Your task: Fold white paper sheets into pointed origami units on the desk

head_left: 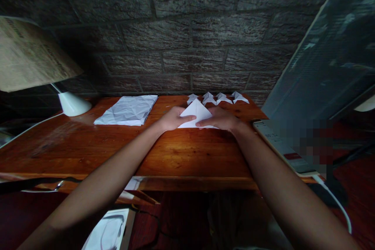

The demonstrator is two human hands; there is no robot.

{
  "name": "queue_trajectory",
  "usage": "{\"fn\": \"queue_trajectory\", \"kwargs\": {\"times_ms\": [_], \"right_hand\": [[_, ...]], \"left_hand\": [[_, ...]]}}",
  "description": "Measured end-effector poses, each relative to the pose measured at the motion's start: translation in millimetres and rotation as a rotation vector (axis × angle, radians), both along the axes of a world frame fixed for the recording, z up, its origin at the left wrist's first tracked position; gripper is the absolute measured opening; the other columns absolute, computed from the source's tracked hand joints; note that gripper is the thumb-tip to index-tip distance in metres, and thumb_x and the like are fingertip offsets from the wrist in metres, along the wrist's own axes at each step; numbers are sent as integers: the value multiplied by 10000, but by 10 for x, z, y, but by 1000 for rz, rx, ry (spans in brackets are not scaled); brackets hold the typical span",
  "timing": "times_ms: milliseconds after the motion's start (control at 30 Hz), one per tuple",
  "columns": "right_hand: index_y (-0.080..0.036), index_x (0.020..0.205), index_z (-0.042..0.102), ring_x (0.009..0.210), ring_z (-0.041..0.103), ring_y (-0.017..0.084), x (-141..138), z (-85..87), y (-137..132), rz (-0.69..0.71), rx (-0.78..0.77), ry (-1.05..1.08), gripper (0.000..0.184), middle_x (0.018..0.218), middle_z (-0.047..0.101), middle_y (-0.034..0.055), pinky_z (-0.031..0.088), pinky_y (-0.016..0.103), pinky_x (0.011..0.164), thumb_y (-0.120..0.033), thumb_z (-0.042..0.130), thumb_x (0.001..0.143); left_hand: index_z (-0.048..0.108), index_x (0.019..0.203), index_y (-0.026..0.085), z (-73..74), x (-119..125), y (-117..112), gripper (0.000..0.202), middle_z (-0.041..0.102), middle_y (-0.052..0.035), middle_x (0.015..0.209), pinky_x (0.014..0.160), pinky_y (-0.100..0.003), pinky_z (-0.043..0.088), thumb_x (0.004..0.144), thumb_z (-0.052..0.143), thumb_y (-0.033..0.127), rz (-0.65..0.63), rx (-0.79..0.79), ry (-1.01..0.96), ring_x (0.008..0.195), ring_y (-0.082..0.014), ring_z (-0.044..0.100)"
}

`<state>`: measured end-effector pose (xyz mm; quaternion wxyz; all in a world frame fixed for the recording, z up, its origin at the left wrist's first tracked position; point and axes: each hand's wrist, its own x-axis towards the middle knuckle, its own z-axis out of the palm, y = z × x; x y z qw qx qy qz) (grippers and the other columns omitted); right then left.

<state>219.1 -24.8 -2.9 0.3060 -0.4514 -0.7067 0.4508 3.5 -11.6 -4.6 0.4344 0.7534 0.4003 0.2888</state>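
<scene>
Between my two hands is a white sheet of paper (197,110) folded to a triangle, its peak pointing away from me. My left hand (175,118) grips its left side, thumb lying across the front. On the opposite side my right hand (220,118) pinches the paper the same way, thumb in front. The fingers behind the paper are mostly hidden. Just beyond, several small folded paper figures (224,98) stand in a row at the table's back edge, the leftmost partly covered by the paper's peak.
On the wooden table (187,156), a stack of creased paper (129,110) lies left of my hands. A lamp (73,103) with a brown shade stands at far left. A phone (283,146) with a white cable rests at the right edge. A brick wall (190,31) rises behind.
</scene>
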Motion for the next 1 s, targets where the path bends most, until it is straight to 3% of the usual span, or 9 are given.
{"fn": "queue_trajectory", "kwargs": {"times_ms": [167,400,567,733,867,1000], "right_hand": [[-220,790,749,710,662,218,4,0,8,13,40,-36,288,797,753,29,502,299,620,-414,842,599],[-198,805,731,727,656,219,-31,-25,23,-7,8,-2,324,828,751,43,490,289,620,-373,854,561],[-203,834,738,758,657,203,-60,14,-9,9,-22,1,315,856,755,19,503,291,706,-341,837,569],[-196,844,754,762,655,197,-93,81,-69,68,-50,-29,305,860,751,14,505,295,735,-322,835,579],[-197,849,756,768,657,205,-108,107,-92,96,-57,-57,300,868,751,26,509,303,738,-328,829,590],[-157,870,742,788,649,204,-121,132,-106,116,-75,-134,350,878,742,42,501,307,768,-357,819,593]], "left_hand": [[639,658,130,-12,2,5,421,483,37,533,446,-207,246,684,713,544,-25,10,1,504,-82,376],[607,613,137,-35,10,15,427,476,35,538,449,-210,250,684,728,541,-38,45,-19,508,-79,371],[575,610,147,46,33,-25,518,461,38,539,443,-204,247,719,674,644,45,58,-149,500,-72,369],[630,665,143,80,34,-36,551,543,24,554,423,-206,273,686,692,690,147,-109,-295,462,-73,411],[708,762,133,64,29,-40,478,654,-4,628,435,-212,338,633,795,584,106,-255,-354,479,-95,498],[756,857,137,62,37,-59,412,722,-26,717,474,-218,395,622,841,464,72,-297,-329,522,-112,562]]}}
